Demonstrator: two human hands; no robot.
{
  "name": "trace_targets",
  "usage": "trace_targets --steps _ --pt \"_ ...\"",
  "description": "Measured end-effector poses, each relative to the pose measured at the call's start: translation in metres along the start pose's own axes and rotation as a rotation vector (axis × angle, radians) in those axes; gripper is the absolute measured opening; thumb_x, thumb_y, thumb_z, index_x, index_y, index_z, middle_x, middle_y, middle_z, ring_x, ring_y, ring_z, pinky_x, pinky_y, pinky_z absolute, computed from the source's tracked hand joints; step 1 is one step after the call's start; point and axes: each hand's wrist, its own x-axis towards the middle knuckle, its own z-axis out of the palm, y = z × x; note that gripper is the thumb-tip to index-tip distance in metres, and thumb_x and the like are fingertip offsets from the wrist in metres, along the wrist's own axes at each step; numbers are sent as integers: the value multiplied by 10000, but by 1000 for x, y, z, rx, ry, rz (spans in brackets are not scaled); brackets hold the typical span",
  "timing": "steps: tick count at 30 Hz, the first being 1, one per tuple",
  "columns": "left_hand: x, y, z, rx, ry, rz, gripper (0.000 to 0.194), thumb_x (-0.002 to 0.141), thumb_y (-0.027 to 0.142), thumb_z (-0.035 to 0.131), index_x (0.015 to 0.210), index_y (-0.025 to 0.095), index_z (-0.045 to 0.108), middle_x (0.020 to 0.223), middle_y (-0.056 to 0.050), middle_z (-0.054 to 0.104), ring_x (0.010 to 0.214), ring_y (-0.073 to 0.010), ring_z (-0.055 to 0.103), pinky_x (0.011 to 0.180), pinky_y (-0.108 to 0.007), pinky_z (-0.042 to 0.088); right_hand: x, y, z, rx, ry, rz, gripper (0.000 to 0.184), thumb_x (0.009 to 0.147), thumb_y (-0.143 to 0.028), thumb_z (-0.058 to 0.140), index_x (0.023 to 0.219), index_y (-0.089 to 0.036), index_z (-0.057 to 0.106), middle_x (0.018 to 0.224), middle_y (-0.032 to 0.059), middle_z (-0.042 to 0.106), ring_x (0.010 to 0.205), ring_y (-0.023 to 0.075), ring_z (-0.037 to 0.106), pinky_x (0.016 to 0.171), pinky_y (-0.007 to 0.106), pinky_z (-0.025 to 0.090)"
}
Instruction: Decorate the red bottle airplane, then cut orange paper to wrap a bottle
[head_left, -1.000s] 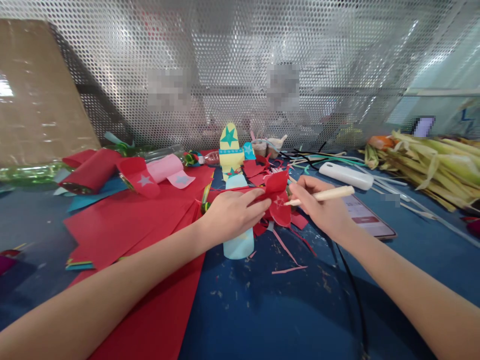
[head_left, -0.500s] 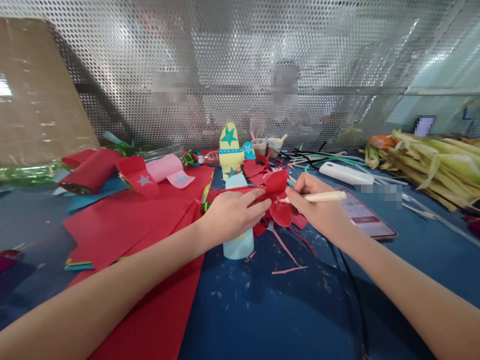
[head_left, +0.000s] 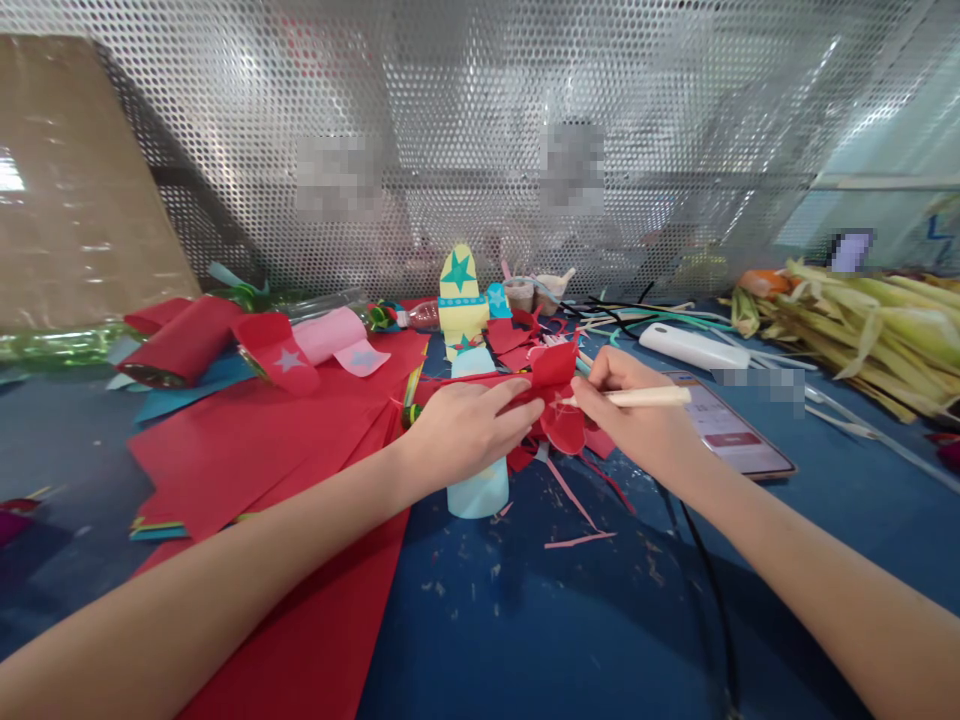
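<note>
The fingers of the right hand point(head_left: 641, 412) grasp a pale pen point(head_left: 649, 397), its tip at a faint star outline on a curled red paper piece point(head_left: 564, 437), which lies near the middle of the blue surface point(head_left: 480, 630), above and to the right of an upright-looking pale blue paper piece point(head_left: 478, 492). The left hand point(head_left: 471, 430) lies over the red piece with its fingers stretched along it; whether they grip it or only press cannot be told, since the thumb is hidden. The star appears drawn in line only, its inside seemingly unfilled, so the colouring looks unfinished. By comparison, a red curl point(head_left: 277, 350) to the left bears a filled pale star, a pink piece point(head_left: 330, 337) carries a bluish one, and a yellow piece point(head_left: 461, 320) shows green stars; those look done. A red roll point(head_left: 184, 342) shows no star on the side in view. Hard to make out are the far end of the red piece beneath the left hand, the exact meeting of tip and paper, the small tangle of red scraps point(head_left: 514, 340) behind, and the phone point(head_left: 739, 438) screen, partly covered by the right hand.
</note>
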Motion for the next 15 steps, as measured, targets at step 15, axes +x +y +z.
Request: trace_targets --steps 15 --pt "1 1 -1 -3 -7 0 237 932 264 405 986 187 622 1036 -64 676 703 -160 670 525 -262 511 1 1 1 21 -10 -21 264 828 -270 520 634 -228 345 484 -87 376 424 82 327 441 224 265"
